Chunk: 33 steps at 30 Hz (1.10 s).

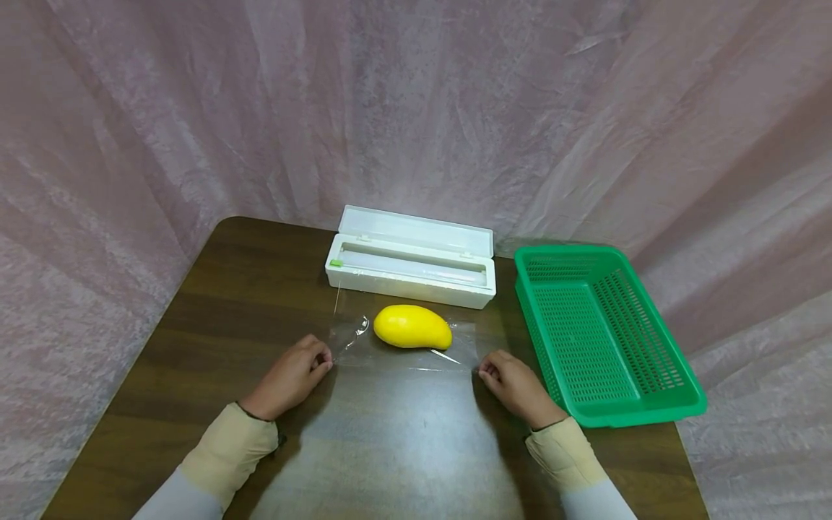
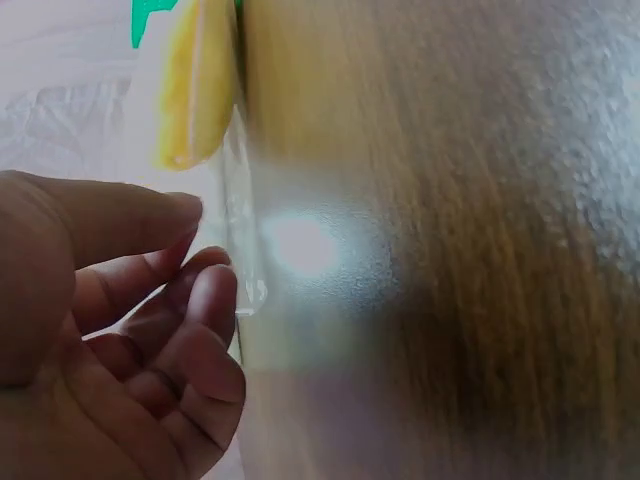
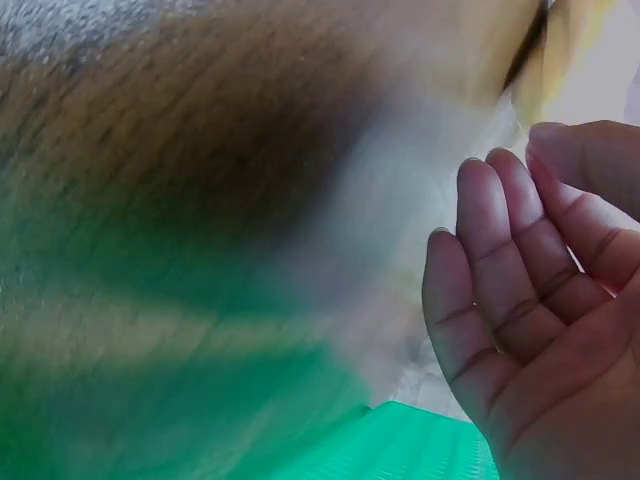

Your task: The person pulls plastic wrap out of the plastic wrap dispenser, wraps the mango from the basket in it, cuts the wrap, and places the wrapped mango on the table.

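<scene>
A yellow mango point(image 1: 411, 326) lies on a sheet of clear cling film point(image 1: 383, 359) on the table, in front of the white cling film dispenser box point(image 1: 409, 284). My left hand point(image 1: 290, 377) pinches the film's near left corner between thumb and index finger. At the near right corner, my right hand point(image 1: 518, 388) pinches the film the same way. Both wrist views show thumb and index finger meeting, with the other fingers loosely bent; the mango point(image 2: 197, 85) appears beyond the left fingertips. The thin film is hard to make out in the right wrist view.
The dispenser's lid point(image 1: 416, 230) stands open at the back, showing the roll inside. A green slider point(image 1: 336, 263) sits at its left end. To the right is a green plastic basket point(image 1: 588, 339), close to my right hand. A pink curtain point(image 1: 429, 108) hangs behind the brown table point(image 1: 214, 303).
</scene>
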Tool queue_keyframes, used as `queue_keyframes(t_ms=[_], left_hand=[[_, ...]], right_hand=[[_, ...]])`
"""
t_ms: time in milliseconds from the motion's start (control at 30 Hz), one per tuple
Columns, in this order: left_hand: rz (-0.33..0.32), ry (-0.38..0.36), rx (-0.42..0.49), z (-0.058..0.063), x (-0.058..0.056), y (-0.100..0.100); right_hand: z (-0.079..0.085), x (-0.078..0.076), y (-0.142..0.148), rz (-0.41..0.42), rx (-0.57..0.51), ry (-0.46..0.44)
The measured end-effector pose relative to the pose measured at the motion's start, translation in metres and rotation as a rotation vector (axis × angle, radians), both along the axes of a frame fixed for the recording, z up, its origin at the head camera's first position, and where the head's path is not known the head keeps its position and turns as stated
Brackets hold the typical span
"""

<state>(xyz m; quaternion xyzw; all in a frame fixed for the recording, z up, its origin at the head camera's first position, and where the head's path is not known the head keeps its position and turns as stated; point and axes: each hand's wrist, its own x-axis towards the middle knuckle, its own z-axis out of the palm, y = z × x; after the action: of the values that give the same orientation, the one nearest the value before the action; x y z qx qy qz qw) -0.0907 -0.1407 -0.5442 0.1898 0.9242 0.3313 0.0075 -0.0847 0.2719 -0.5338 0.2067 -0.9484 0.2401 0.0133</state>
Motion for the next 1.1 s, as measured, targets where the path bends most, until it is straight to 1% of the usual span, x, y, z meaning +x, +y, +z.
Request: queue_keyframes(t_ms=[233, 400, 700, 1100], left_hand=[[0.011, 0.010, 0.023, 0.007, -0.001, 0.000], [0.022, 0.020, 0.034, 0.009, -0.004, 0.000], [0.051, 0.042, 0.055, 0.011, -0.008, 0.003], [0.088, 0.047, 0.084, 0.014, -0.019, 0.008]], right_hand=[[0.003, -0.002, 0.001, -0.027, 0.010, 0.003], [0.004, -0.004, 0.000, -0.042, 0.014, 0.009], [0.002, -0.005, -0.002, -0.084, -0.018, 0.071], [-0.001, -0.012, -0.004, -0.129, -0.029, 0.115]])
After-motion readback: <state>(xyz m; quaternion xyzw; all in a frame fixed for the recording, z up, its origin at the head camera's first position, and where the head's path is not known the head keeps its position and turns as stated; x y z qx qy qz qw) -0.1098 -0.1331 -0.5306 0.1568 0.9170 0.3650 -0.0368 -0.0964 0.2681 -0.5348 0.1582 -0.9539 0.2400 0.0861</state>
